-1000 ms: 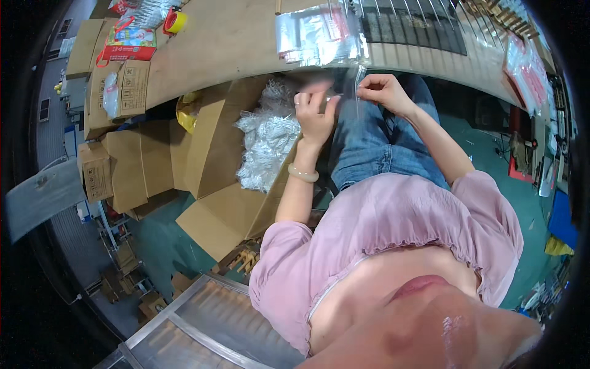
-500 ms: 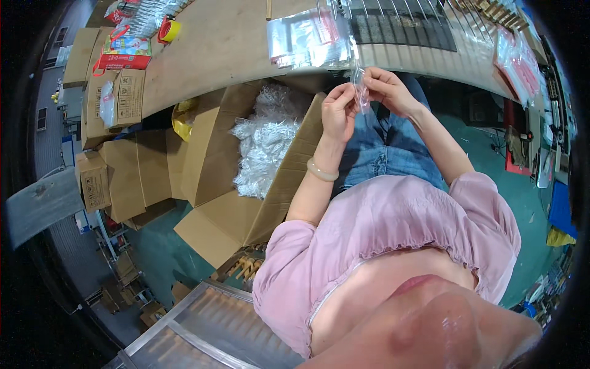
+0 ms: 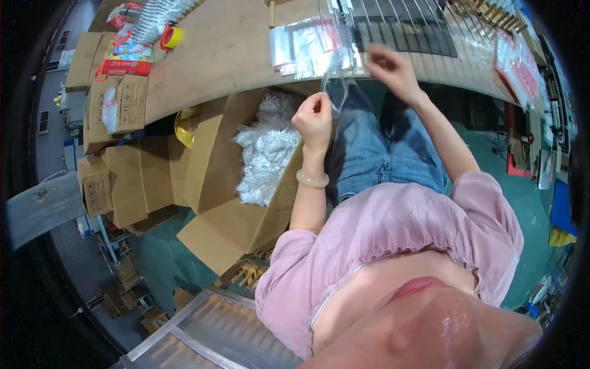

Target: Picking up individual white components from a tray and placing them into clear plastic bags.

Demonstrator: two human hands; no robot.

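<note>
My left hand (image 3: pixel 313 120) is closed in a pinch on a thin clear plastic bag (image 3: pixel 340 93), which hangs in front of the table edge above my lap. What is in the bag, if anything, cannot be made out. Up and to the right, my right hand (image 3: pixel 394 74) is over the table edge, apart from the bag; its fingers look curled but are smeared by motion. A stack of clear plastic bags (image 3: pixel 295 49) lies on the table beyond my left hand. Several thin metal rods (image 3: pixel 393 13) lie in a row over a dark mat (image 3: pixel 430 40).
Left of my legs stands an open cardboard box (image 3: pixel 206 147) with a heap of clear plastic pieces (image 3: pixel 264 157). The wooden table (image 3: pixel 209 61) bears a yellow tape roll (image 3: pixel 174 37), a red carton (image 3: pixel 127 64) and, at the right, more clear bags (image 3: pixel 516 67).
My hands have parted: the left has moved left and slightly down with the clear bag, while the right has let go and moved up toward the table.
</note>
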